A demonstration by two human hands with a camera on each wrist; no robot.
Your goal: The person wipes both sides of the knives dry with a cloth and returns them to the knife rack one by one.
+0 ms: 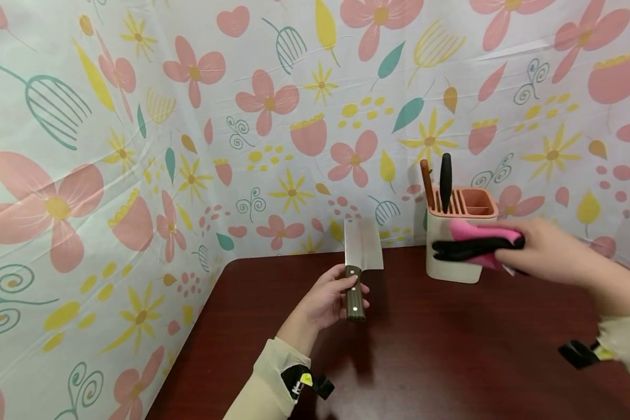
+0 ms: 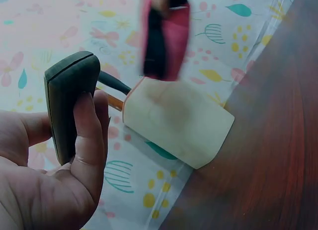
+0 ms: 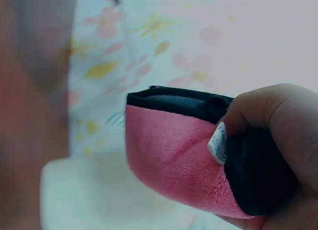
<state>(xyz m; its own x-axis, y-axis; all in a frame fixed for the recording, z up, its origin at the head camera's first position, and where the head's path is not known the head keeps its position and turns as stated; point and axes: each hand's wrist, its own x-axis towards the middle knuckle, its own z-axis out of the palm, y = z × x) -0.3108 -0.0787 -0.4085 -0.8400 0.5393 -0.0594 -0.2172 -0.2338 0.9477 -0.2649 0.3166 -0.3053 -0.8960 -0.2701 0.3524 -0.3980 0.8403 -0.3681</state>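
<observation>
My left hand (image 1: 320, 302) grips a cleaver (image 1: 361, 245) by its dark riveted handle. The broad metal blade points up and away over the table. In the left wrist view the fingers wrap the handle (image 2: 69, 98); the blade is out of sight there. At the right, my right hand (image 1: 553, 254) pinches a folded pink plush cloth (image 3: 174, 155) with black trim and a small white label (image 3: 217, 144). The cloth hangs in front of a cream knife block (image 1: 437, 224) with an orange slotted top, hiding part of it. Whether cloth and block touch, I cannot tell.
A black-handled tool (image 1: 445, 181) and a brown wooden-handled one (image 1: 427, 181) stand in the block's slots. The block is at the back right of the dark red table (image 1: 425, 356). Patterned cloth walls (image 1: 189, 146) rise behind and to the left.
</observation>
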